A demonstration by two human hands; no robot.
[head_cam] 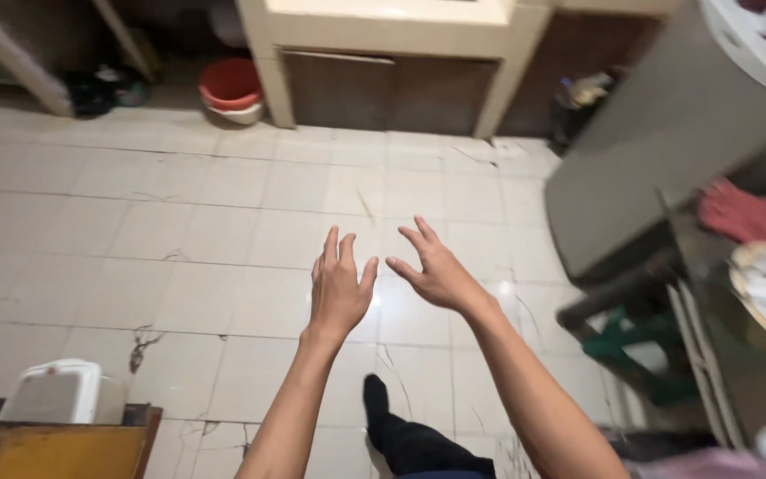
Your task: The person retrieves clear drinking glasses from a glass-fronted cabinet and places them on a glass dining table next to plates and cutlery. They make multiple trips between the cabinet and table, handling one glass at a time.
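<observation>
Your left hand point(340, 288) and right hand point(434, 268) hover side by side, fingers spread, holding nothing, above the cracked tiled floor point(179, 222). Your dark-clad foot point(381, 417) stands below them; a red basin point(231, 86) sits at the floor's far edge.

Single head-worn view, angled steeply down and forward over the tiled floor point(223, 204); both outstretched arms near, counter base point(383, 71) far ahead.

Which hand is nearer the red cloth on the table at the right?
Right. The right hand is closer to the red cloth; the left hand is farther from it, beside the right hand.
</observation>
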